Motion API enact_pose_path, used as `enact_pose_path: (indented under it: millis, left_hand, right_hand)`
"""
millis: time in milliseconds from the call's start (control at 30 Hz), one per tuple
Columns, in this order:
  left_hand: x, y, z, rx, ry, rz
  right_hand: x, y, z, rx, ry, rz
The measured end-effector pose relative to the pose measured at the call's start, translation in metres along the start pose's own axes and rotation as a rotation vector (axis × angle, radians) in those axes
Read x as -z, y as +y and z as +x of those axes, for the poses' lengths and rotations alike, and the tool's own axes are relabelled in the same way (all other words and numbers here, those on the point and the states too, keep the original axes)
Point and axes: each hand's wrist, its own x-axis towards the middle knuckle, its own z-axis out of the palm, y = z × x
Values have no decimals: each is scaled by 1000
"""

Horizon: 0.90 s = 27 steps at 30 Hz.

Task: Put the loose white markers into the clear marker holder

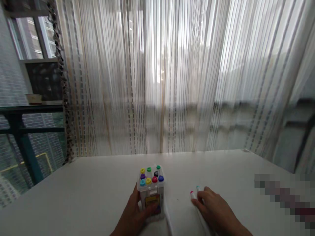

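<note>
A clear plastic marker box (152, 191) stands upright on the white table (98, 190), with several colour-capped markers standing in it. My left hand (135, 211) is wrapped round the box's left side and front. My right hand (216, 211) rests on the table to the right, fingers curled over white markers (195, 195); a red cap and a light blue cap stick out past the fingertips. Whether the fingers grip the markers or only lie on them is unclear.
A sheer striped curtain (172, 82) hangs right behind the table's far edge. A window with a dark railing (27, 111) lies at the left. A blurred-out patch (285, 196) covers the table's right side.
</note>
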Motion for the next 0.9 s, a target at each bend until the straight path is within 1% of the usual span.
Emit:
enact_pose_path:
  millis: [100, 233, 367, 467, 600, 667, 767, 833, 900]
  left_hand:
    - [0, -1, 1, 14, -26, -33]
    - [0, 0, 1, 11, -25, 6]
    - [-1, 2, -1, 6, -14, -24]
    - [-1, 1, 0, 15, -19, -22]
    - [0, -3, 1, 20, -15, -22]
    - [0, -3, 1, 15, -1, -18]
    - [-1, -2, 0, 13, 17, -34]
    - [-1, -2, 0, 11, 5, -41]
    - [-1, -2, 0, 16, -11, -43]
  right_hand:
    - [0, -2, 0, -11, -3, 27]
    - [10, -1, -2, -13, -41, 86]
    - [16, 4, -4, -2, -89, 123]
    - [10, 6, -2, 6, -102, 141]
    - [-4, 1, 3, -7, -3, 122]
    - [-5, 0, 3, 1, 20, 133]
    - [1, 1, -1, 19, -31, 148]
    - [4, 2, -2, 14, -69, 141]
    - [4, 3, -2, 9, -69, 136]
